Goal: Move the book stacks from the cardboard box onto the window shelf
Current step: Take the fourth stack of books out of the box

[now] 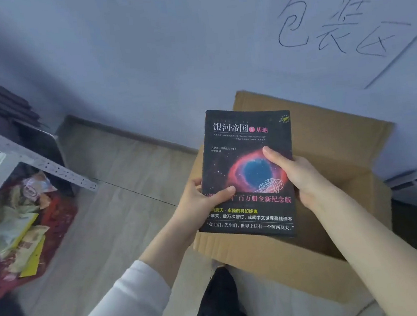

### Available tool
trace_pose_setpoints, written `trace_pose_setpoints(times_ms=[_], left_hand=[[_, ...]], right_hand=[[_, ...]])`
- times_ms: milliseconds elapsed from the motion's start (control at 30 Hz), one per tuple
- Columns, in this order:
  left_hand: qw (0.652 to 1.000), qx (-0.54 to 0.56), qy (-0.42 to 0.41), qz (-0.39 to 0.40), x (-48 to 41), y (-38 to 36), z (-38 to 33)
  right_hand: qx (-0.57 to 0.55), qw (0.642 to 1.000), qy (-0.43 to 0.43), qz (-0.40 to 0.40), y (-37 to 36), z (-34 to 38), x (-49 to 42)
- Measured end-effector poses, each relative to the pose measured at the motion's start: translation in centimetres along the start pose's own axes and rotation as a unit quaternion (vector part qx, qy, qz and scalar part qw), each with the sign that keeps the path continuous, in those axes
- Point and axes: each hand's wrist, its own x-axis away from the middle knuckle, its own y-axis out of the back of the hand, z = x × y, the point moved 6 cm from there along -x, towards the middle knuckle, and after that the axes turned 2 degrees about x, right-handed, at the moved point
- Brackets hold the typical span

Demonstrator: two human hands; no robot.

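Note:
A black book (244, 138) with a red and blue nebula on its cover is held flat, cover up, above the open cardboard box (279, 261). My left hand (202, 202) grips its left edge, thumb lying across the cover. My right hand (292, 171) grips its right edge, thumb on the cover too. Whether more books lie under the top one I cannot tell. The box stands on the floor against the wall, and the book hides its inside. No window shelf is in sight.
A grey metal rack (33, 157) stands at the left, with a red basket of snack packets (23, 231) under it. A pale wall (163, 46) bearing handwritten characters (338, 26) rises behind the box. Wooden floor (119, 207) lies between rack and box. My dark trouser leg (219, 304) is below.

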Motion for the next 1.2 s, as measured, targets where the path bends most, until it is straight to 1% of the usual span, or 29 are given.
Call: trace_pose_setpoints(times_ms=[167,333,400,500,633,800,900,1033,1200], left_hand=[[0.993,0.037,-0.08,-0.083,10.0,9.2,-4.1],[0.968,0.078,-0.167,-0.17,19.8,22.0,-7.1],[0.954,0.087,-0.197,-0.21,23.9,27.6,-7.6],[0.922,0.104,-0.246,-0.28,30.0,36.9,-7.0],[0.884,0.156,-0.26,-0.356,36.9,48.4,-4.0],[0.851,0.197,-0.272,-0.403,42.0,59.8,-0.9],[0.834,0.223,-0.284,-0.417,43.6,65.5,-0.8],[0.806,0.227,-0.317,-0.445,45.0,73.6,-2.8],[0.766,0.172,-0.356,-0.508,46.8,82.3,-6.2]], right_hand=[[0.03,0.994,0.082,0.064,-10.0,8.0,7.4],[0.054,0.974,0.156,0.156,-24.1,15.4,15.0],[0.055,0.962,0.177,0.202,-30.7,17.5,17.9],[0.061,0.941,0.19,0.273,-41.6,19.2,22.3],[0.071,0.911,0.205,0.35,-55.9,19.5,27.6],[0.1,0.879,0.216,0.414,-69.9,18.9,32.0],[0.118,0.851,0.239,0.453,-76.8,20.2,33.8],[0.136,0.816,0.294,0.478,-85.7,23.9,35.3],[0.114,0.755,0.363,0.534,-95.6,28.4,36.9]])
